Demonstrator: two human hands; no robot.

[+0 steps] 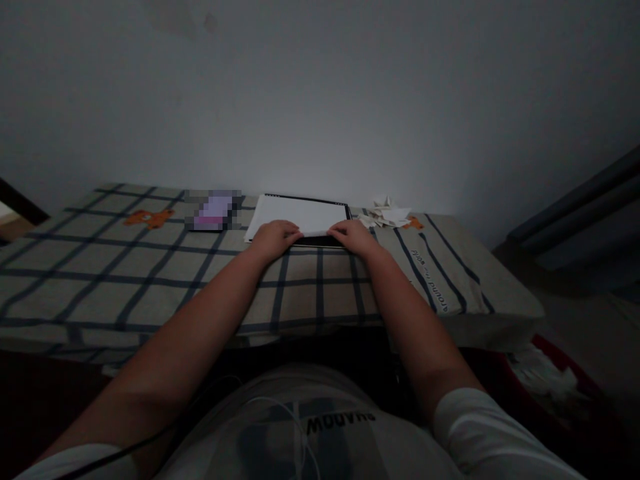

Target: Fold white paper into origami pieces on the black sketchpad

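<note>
A white sheet of paper point(306, 213) lies on a black-edged pad point(323, 241) with binding holes along its far side. Its near edge looks slightly raised or folded, and a dark strip of the pad shows below it. My left hand point(274, 240) pinches this near edge at the left, fingers closed together. At the right end of the same edge, my right hand point(354, 236) grips the paper between thumb and fingers. Just beyond my right hand sits a small pile of folded white paper pieces point(386, 213).
A checked tablecloth point(165, 267) covers the table, which meets a pale wall point(320, 100). To the left lies a phone point(214, 212) with a purple, blurred screen. A red bin point(550, 353) with crumpled white paper stands on the floor at the right.
</note>
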